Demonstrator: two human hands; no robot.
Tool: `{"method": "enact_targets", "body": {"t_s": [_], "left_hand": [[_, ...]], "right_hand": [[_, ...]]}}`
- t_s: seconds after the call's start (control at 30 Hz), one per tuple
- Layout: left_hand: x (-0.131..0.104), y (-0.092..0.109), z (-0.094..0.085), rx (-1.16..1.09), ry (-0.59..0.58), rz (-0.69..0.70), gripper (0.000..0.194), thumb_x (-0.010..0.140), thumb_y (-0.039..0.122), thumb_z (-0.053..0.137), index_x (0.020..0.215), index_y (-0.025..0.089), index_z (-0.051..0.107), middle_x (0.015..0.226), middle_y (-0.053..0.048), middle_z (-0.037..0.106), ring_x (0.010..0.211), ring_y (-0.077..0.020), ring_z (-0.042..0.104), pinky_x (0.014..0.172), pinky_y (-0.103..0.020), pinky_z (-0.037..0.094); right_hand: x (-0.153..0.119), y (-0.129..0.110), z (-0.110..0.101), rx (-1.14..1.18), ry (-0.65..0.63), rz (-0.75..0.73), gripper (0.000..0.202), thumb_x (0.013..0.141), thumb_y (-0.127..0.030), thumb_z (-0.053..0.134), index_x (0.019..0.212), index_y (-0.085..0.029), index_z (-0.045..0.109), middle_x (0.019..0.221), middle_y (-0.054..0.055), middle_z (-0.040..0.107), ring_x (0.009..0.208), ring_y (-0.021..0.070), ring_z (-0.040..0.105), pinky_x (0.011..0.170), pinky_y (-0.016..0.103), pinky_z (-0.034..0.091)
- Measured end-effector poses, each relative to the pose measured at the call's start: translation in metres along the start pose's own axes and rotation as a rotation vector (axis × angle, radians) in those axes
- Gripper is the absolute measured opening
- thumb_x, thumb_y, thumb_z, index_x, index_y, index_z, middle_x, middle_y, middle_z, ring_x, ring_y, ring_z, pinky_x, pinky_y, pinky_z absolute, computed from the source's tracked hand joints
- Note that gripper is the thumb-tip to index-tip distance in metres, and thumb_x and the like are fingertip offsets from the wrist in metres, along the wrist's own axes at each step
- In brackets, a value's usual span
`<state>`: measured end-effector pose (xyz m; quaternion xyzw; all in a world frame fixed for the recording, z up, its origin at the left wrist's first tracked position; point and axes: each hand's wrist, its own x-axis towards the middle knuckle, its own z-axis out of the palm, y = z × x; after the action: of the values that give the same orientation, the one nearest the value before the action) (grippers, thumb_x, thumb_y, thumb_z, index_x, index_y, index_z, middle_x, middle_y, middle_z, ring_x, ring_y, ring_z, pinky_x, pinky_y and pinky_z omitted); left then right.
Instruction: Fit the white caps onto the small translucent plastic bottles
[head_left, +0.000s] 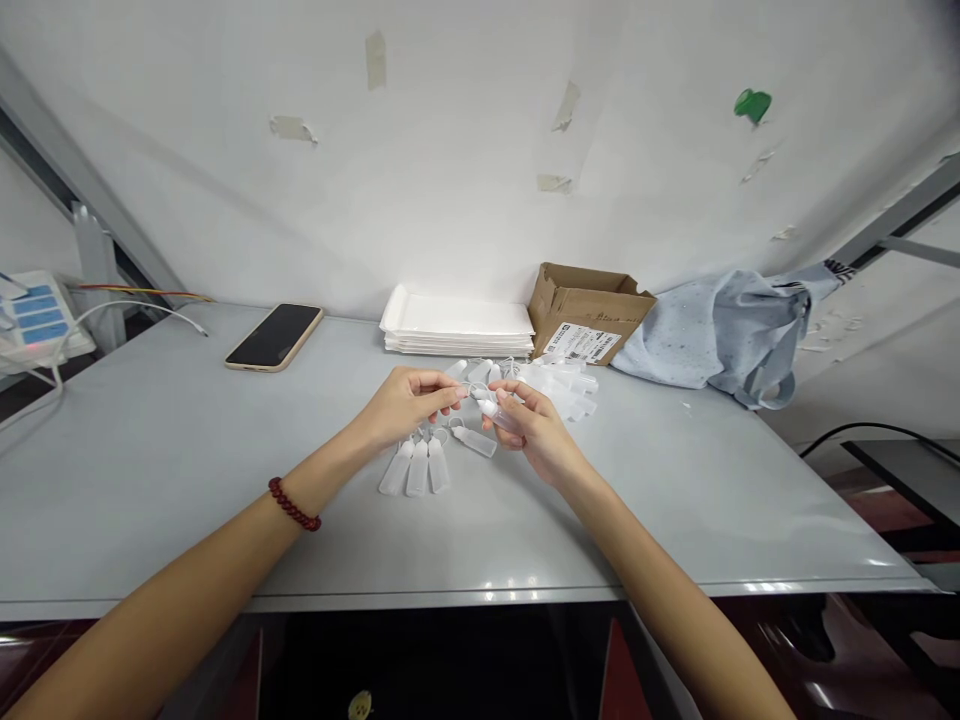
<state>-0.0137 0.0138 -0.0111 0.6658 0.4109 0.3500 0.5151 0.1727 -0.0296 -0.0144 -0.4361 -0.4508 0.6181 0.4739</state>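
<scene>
1. Bottle [495, 411] sits in the right hand [538, 430], above the table [337, 560], its fingers closed around the body.
2. Left hand [405, 402] has thumb and forefinger pinched together on the loop [474, 388] at the bottle's tip.
3. Three bottles [417, 468] lie side by side below the hands; a slanted one [475, 441] lies just right of them.
4. Behind the right hand, a pile [577, 388] of bottles spreads before the box [592, 312] and envelopes [457, 322].
5. Phone [276, 336] lies farther left.

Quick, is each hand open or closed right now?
Left hand: pinched closed at a thin loop; whether holding it, unclear.
Right hand: closed, holding a small bottle.
</scene>
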Motion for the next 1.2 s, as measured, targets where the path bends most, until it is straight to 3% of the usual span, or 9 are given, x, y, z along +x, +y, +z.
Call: {"method": "enact_targets", "body": {"t_s": [0.83,1.2], "left_hand": [[-0.0026,0.0021,0.0023,0.029,-0.026,-0.018,0.024,0.075,0.038,0.063,0.073,0.015,0.068,0.066,-0.001,0.060,0.056,-0.0097,0.048,0.051,-0.022,0.038],[-0.0032,0.0011,0.0037,0.089,-0.030,-0.044,0.025,0.075,0.039,0.062,0.072,0.014,0.067,0.063,0.000,0.057,0.051,-0.0083,0.043,0.043,-0.021,0.030]], "right_hand": [[0.0005,0.0010,-0.0006,-0.037,0.018,0.026,0.036,0.072,-0.046,0.065,0.092,-0.021,0.048,0.057,-0.003,0.060,0.038,0.0039,0.026,0.045,0.022,0.018],[0.0027,0.0062,-0.0014,-0.076,0.032,0.014,0.037,0.073,-0.048,0.064,0.091,-0.020,0.047,0.057,-0.002,0.062,0.038,0.0034,0.027,0.044,0.022,0.018]]}}
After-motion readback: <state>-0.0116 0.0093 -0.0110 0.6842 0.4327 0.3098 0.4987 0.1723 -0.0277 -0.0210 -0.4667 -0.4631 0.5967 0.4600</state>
